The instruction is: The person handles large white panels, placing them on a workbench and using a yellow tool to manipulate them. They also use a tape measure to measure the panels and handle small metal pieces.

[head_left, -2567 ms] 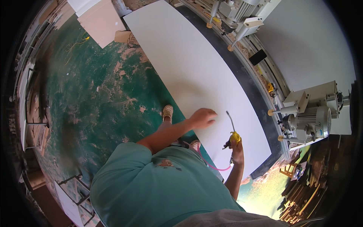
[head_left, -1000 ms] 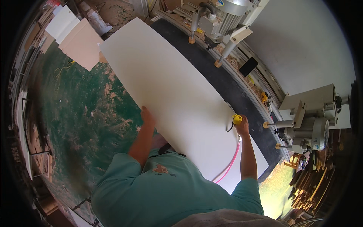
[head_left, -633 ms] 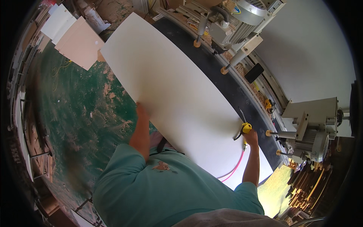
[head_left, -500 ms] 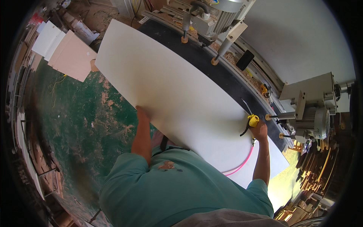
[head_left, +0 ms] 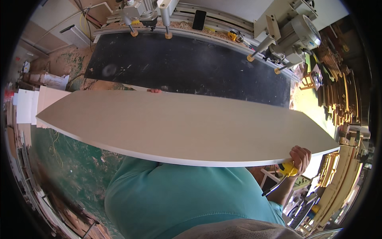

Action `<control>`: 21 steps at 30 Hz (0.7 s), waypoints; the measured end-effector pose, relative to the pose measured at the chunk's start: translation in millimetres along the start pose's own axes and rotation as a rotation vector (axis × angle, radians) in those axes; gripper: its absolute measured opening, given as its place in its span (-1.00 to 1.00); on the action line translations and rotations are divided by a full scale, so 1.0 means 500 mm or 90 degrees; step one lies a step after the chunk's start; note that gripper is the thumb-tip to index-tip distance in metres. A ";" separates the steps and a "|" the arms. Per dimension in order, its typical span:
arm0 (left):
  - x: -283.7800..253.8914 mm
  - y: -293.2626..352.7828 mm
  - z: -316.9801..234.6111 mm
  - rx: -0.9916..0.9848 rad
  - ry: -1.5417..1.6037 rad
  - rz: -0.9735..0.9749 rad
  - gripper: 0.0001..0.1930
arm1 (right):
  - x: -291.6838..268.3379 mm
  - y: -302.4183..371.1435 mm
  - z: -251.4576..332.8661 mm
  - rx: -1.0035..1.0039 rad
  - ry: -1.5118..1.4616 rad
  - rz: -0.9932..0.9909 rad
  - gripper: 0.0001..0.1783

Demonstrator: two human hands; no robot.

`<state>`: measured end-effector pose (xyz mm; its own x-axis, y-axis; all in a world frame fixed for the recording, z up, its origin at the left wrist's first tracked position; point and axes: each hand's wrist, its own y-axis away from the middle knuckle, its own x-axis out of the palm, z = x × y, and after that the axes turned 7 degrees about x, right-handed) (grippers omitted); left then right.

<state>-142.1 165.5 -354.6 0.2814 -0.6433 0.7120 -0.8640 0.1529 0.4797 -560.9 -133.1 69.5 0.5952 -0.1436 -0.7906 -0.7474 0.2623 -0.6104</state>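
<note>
A large pale board (head_left: pixel 187 127) spans the view in front of my chest, tilted up off the workbench. Only the fingertips of my left hand (head_left: pixel 154 91) show, curled over its far edge; the rest of that hand and its arm are behind the board. My right hand (head_left: pixel 300 157) grips the board's near edge at the right, fingers on top. In that same hand is a yellow air blow gun (head_left: pixel 288 169) with a thin metal nozzle, hanging below the edge.
Beyond the board lies the black bench top (head_left: pixel 191 67). Drilling heads (head_left: pixel 294 44) stand along its far rail, with a phone (head_left: pixel 199 20) and a yellow tape measure (head_left: pixel 234 36) between them. Stacked wood (head_left: pixel 338 87) is at the right, pale panels (head_left: pixel 28 105) at the left.
The board has come up off the bench and turned over toward me. My left hand moved from its near edge to the far edge, my right hand to the near edge, still with the blow gun.
</note>
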 end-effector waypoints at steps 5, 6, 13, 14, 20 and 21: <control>0.009 0.041 0.015 -0.044 -0.062 0.016 -0.35 | 0.084 0.149 0.024 0.012 0.025 -0.022 -0.80; 0.008 0.050 0.015 -0.050 -0.077 0.018 -0.35 | 0.122 0.179 0.025 0.016 0.027 -0.002 -0.82; -0.036 0.106 -0.004 -0.119 -0.150 -0.008 -0.37 | 0.281 0.236 0.105 0.140 0.048 -0.039 -0.77; -0.035 0.102 -0.005 -0.129 -0.146 -0.011 -0.37 | 0.291 0.244 0.112 0.142 0.047 -0.016 -0.76; 0.038 -0.014 0.001 -0.145 -0.113 0.009 -0.38 | 0.390 0.204 0.174 0.162 0.021 0.053 -0.76; 0.069 -0.041 0.005 -0.148 -0.104 0.021 -0.38 | 0.413 0.177 0.183 0.169 0.023 0.056 -0.75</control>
<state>-115.8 138.4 -341.3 0.1680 -0.7447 0.6459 -0.7471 0.3313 0.5762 -477.0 -52.0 -143.2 0.5173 -0.1425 -0.8439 -0.6888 0.5159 -0.5093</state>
